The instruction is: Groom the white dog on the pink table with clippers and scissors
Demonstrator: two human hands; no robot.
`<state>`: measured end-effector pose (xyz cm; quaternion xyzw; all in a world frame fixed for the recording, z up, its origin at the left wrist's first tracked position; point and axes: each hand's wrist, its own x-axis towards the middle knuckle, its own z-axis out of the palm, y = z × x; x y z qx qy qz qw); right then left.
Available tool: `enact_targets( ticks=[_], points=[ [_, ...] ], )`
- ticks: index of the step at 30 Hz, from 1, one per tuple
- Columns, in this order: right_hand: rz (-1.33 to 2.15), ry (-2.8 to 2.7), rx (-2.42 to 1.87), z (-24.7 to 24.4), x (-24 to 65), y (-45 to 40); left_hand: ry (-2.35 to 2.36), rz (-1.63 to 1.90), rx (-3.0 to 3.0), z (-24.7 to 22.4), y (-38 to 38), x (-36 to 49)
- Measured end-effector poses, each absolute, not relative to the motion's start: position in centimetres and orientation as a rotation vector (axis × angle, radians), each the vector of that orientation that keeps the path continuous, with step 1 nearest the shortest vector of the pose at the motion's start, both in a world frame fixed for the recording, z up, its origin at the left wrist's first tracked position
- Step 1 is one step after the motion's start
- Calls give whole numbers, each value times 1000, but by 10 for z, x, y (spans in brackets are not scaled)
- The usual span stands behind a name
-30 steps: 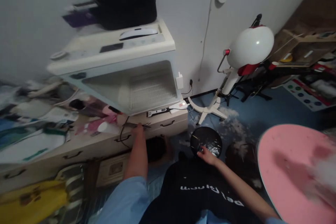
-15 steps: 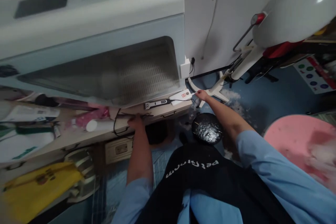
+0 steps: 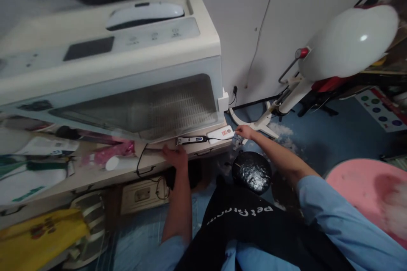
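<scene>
Box of oblong white plastic [image 3: 220, 134]
Right hand [image 3: 244, 132] pinches thin white cord [image 3: 235, 134] at its right, perhaps steadying it; left hand [image 3: 176, 156] half-curls leftward, hold unclear.

Right fingers [image 3: 241, 130], grip too blurred

The head camera is facing forward and down past the apron [image 3: 241, 235], viewing the left hand [image 3: 176, 156] and right hand [image 3: 244, 131] from nearby

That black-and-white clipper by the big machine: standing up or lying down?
Lying down: the clipper stretches lengthwise along the ledge in front of the white machine, its blade end beside the left hand.
</scene>
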<state>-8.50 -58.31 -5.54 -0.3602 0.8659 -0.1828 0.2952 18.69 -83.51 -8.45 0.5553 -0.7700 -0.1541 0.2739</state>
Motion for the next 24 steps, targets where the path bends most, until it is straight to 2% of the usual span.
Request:
enact_targets(
  ticks=[2, 8, 14, 18, 21, 24],
  points=[
    [-509, 2264, -1005, -57, -81, -587, -2152, -409, 1411, -84, -816, 173],
    [-548, 2139, -988, -59, -80, -593, -2107, -438, 1716, -95, -808, 179],
    [-657, 2033, -706, -52, -87, -610, -2189, -441, 1724, -100, -811, 185],
    [-727, 2038, -695, -34, -95, -612, -2236, -396, 1711, -106, -805, 181],
    [-869, 2093, -742, -14, -103, -596, -2234, -394, 1723, -106, -806, 182],
    [-1164, 2122, -751, 11, -105, -570, -2216, -418, 1707, -98, -814, 187]
  ],
)
